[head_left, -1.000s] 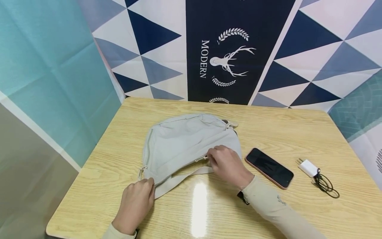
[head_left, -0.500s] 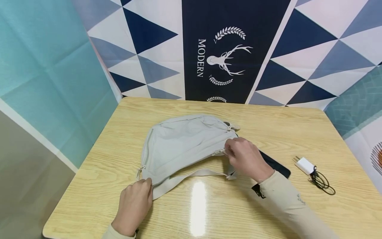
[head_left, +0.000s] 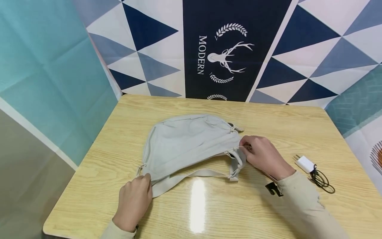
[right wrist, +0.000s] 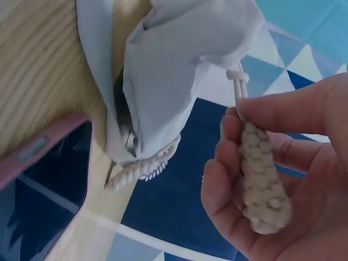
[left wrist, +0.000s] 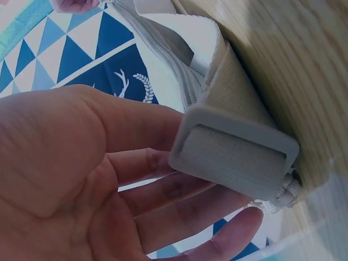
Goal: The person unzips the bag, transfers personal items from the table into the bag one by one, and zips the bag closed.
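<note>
Grey bag [head_left: 188, 142] lies flat near the centre of the tabletop [head_left: 268, 212]. Your right hand [head_left: 262, 156], at the bag's 3 o'clock end, pinches the braided zipper pull [right wrist: 261, 179] between thumb and curled fingers. Your left hand [head_left: 134, 199], at the bag's 7 o'clock corner, holds the strap end by its buckle [left wrist: 234, 155], fingers loosely bent. Pink-edged phone [right wrist: 38, 179] sits just beside the bag under your right wrist. White charger [head_left: 305, 164] with black cable [head_left: 322, 181] lies further out at 3 o'clock.

I'm looking at a staged recording booth – patterned cloth backdrops [head_left: 232, 46] hung around one small wooden table [head_left: 268, 113]
</note>
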Tool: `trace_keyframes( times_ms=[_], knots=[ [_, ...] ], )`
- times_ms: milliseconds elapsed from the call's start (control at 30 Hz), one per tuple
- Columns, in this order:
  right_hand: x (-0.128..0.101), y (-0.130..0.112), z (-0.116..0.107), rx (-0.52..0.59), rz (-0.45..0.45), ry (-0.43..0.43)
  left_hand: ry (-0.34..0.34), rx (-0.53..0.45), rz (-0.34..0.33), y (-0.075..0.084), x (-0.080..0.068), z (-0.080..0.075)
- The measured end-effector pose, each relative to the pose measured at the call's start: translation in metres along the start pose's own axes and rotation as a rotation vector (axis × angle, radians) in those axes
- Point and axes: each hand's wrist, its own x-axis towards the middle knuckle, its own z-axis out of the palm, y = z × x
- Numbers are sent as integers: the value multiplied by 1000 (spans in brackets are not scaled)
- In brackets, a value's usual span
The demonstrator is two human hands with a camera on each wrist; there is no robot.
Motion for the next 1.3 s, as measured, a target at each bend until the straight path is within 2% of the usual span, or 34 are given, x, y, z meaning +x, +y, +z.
trace_keyframes(
  times_ms=[133, 233, 300, 400, 500, 567, 633, 767, 933, 1033, 1300],
  knots=[
    [-8, -10, -3, 77, 26, -41, -58, 2, 60, 3, 4, -3],
    [-14, -17, -4, 120, 37, -74, -127, 30, 152, 10, 12, -10],
    [-17, -20, -3, 124, 33, -75, -132, 54, 240, 18, 22, -15],
    [-21, -21, 0, 115, 28, -57, -103, 68, 395, 39, 43, -19],
    [-27, -21, 4, 119, 33, -38, -89, 61, 547, 65, 68, -17],
    [-31, -20, 7, 126, 42, -24, -103, 62, 624, 83, 83, -11],
    [-35, -21, 10, 137, 46, -7, -104, 83, 671, 100, 98, -2],
    [-42, -21, 18, 178, 32, 31, -72, 156, 694, 121, 119, 19],
    [-48, -21, 24, 192, 26, 90, -79, 214, 675, 130, 129, 39],
    [-51, -20, 23, 192, 50, 113, -83, 219, 677, 132, 132, 45],
    [-61, -13, 15, 227, 89, 138, -114, 181, 657, 134, 136, 50]
  ],
)
